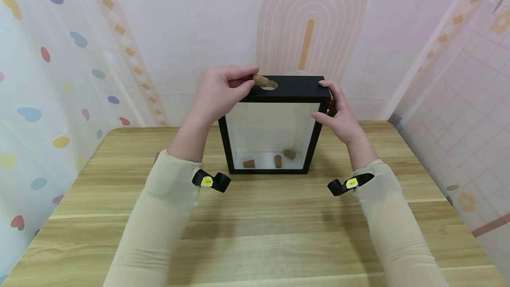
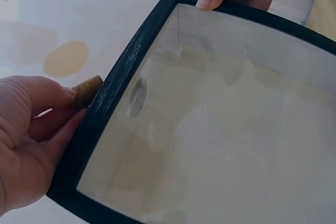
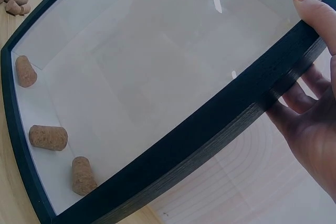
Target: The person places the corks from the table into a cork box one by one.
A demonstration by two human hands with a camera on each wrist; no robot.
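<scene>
**A:** Where is the cork?

**B:** The cork (image 1: 260, 79) is pinched at the fingertips of the left hand (image 1: 219, 92), thumb and forefinger closed on its near end. Its free end pokes out past the fingers, right at the round hole (image 1: 269, 85) in the top edge of the black shadow-box frame (image 1: 287, 94). From the left wrist, the same cork (image 2: 86, 91) sits just behind the frame's top rail, with the thumb laid over it.

**A:** Is it inside the hole?

**B:** I cannot tell for sure. It lies tilted at the hole's left rim, touching or nearly so, and most of it is outside.

**A:** And the other hand?

**B:** The right hand (image 1: 340, 116) holds the frame's top right corner. The forefinger rests on the top edge, and the thumb and remaining fingers curl round the side rail. The right wrist view shows a fingertip on the front rim, the other fingers behind the rail.

**A:** How does the frame stand?

**B:** Upright on the wooden table (image 1: 255, 234), glass front facing the person.

**A:** Anything inside?

**B:** Three corks (image 1: 277, 160) lie on the floor of the box behind the glass, spaced apart. The right wrist view also catches a few loose corks (image 3: 13, 2) on the table beyond the frame.
</scene>
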